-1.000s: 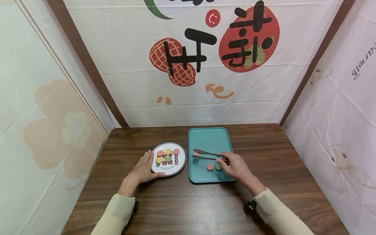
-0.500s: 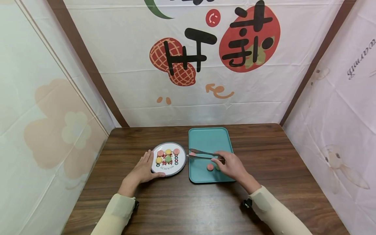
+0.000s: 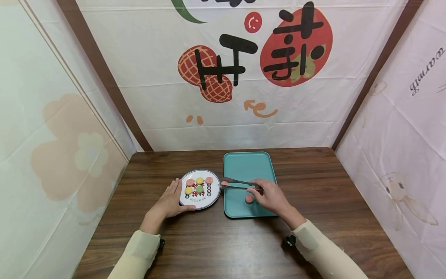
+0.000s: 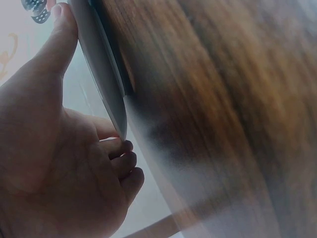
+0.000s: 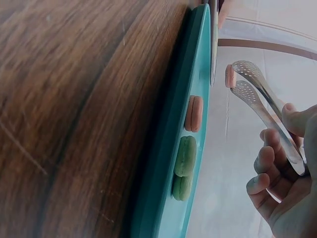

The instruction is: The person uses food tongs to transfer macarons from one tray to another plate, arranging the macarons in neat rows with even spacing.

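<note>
My right hand (image 3: 271, 197) grips metal tongs (image 3: 240, 181) with perforated tips. Pinched between those tips is a pink macaron (image 5: 230, 76), raised above the tray's left edge, close to the plate. My left hand (image 3: 166, 202) touches the left rim of a round white plate (image 3: 210, 200), fingers along its side and thumb at the front. On the plate lie pink (image 3: 189, 182), yellow (image 3: 199, 180) and green macarons (image 3: 199, 189). The teal tray (image 3: 247, 162) holds another pink macaron (image 5: 194, 113) and two green ones (image 5: 185, 156), which the right hand hides in the head view.
A brown wood-grain table (image 3: 216, 244) carries the plate and tray side by side. White printed cloth (image 3: 156, 97) hangs behind and along both sides of the table. The tray's raised rim lies right beside the plate.
The right hand has moved left with the tongs and the pink macaron, from over the tray to its left edge. The left hand and the plate have stayed put.
</note>
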`<state>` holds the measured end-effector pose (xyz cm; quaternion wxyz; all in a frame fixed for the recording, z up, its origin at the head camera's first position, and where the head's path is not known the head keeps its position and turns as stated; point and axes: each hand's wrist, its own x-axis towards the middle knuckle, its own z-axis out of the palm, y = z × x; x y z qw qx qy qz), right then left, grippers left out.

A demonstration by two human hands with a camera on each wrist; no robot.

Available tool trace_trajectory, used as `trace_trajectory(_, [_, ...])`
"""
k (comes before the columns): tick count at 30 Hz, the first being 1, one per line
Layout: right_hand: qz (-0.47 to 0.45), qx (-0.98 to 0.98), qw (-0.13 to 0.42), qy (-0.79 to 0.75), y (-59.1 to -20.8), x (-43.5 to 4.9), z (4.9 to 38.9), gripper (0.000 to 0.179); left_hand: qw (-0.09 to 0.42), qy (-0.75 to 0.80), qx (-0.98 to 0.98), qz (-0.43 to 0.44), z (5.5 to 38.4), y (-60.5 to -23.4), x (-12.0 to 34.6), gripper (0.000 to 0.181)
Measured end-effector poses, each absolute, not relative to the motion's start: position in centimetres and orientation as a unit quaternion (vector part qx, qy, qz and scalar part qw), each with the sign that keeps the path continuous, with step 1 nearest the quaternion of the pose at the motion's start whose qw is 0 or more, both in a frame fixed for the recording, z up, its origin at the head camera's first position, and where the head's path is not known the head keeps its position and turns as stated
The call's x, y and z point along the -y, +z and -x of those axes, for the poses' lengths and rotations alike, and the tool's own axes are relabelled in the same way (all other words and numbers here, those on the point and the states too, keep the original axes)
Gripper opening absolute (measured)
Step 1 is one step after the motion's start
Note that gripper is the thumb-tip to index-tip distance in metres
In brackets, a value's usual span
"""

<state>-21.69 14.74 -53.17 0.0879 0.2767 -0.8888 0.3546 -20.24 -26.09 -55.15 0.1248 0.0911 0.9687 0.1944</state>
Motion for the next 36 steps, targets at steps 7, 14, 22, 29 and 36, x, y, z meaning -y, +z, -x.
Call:
trace_trajectory(7, [-0.286, 0.884, 0.087, 0.359, -53.3, -14.3, 22.0, 0.035, 0.122, 0.196, -0.969, -0.091, 20.2, -54.9, 26.1, 0.135])
trace_trajectory(14, [-0.297, 0.88, 0.088, 0.36, -53.4, -13.7, 22.3, 0.034, 0.118, 0.197, -0.969, -0.093, 20.2, -54.9, 26.1, 0.133])
trace_trajectory(22, [-0.301, 0.885, 0.086, 0.346, -53.3, -13.0, 22.4, 0.036, 0.12, 0.195, -0.969, -0.093, 20.2, -55.0, 26.1, 0.134])
trace_trajectory(29, [-0.306, 0.884, 0.07, 0.347, -53.3, -12.3, 22.6, 0.035, 0.121, 0.194, -0.969, -0.093, 20.2, -54.9, 26.1, 0.134])
trace_trajectory(36, [-0.299, 0.893, 0.075, 0.329, -53.4, -11.6, 22.7, 0.035, 0.124, 0.193, -0.969, -0.093, 20.1, -54.9, 26.1, 0.134])
